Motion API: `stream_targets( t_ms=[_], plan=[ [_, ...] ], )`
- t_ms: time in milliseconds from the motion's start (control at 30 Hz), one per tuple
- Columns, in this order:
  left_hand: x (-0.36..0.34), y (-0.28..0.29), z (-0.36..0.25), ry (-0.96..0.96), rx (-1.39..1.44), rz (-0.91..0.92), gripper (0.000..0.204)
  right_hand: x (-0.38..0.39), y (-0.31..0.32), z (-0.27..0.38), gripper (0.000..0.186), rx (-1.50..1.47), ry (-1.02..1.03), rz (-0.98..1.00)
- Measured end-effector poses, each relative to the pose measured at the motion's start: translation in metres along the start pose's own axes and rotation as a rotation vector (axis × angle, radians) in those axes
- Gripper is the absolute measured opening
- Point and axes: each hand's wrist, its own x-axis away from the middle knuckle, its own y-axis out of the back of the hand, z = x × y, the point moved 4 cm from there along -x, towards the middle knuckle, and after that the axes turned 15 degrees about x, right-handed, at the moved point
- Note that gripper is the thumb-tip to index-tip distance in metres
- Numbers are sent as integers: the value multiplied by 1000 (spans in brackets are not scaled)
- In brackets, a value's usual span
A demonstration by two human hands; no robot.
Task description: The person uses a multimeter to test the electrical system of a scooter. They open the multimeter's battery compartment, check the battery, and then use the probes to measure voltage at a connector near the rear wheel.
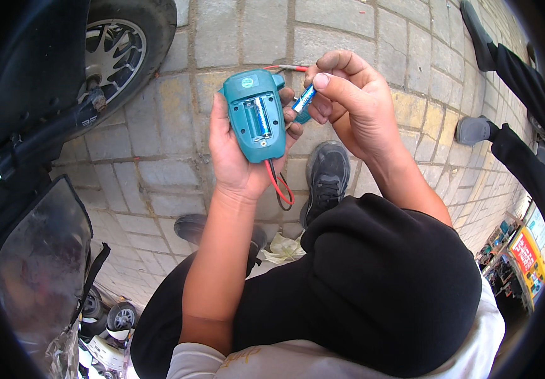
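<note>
In the head view, my left hand (234,170) cradles a teal electrical tester (252,140) with its back turned up. The open compartment (247,120) shows one blue-and-silver battery (260,117) in the right slot; the left slot looks vacant. Red and black leads (278,186) hang from the tester's lower end. My right hand (354,95) pinches another blue battery (304,100) between thumb and fingers, just right of the tester. A small teal piece (304,117) shows behind that battery, partly hidden by the fingers. A red probe (291,67) extends behind my hands.
I am low over grey and yellowish paving (165,145). A vehicle wheel (133,57) and dark plastic panels (32,240) stand at the left. My shoe (326,183) is below my hands. Another person's legs and shoes (474,129) are at the right, near bright signboards (525,252).
</note>
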Motion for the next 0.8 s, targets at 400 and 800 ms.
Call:
stream_targets(
  t_ms=[400, 800],
  plan=[
    [2, -2, 4, 85, 152, 98, 71, 3, 20, -9, 22, -179, -51, 75],
    [1, 28, -26, -94, -207, -30, 71, -15, 86, -71, 19, 960, -37, -223]
  ],
)
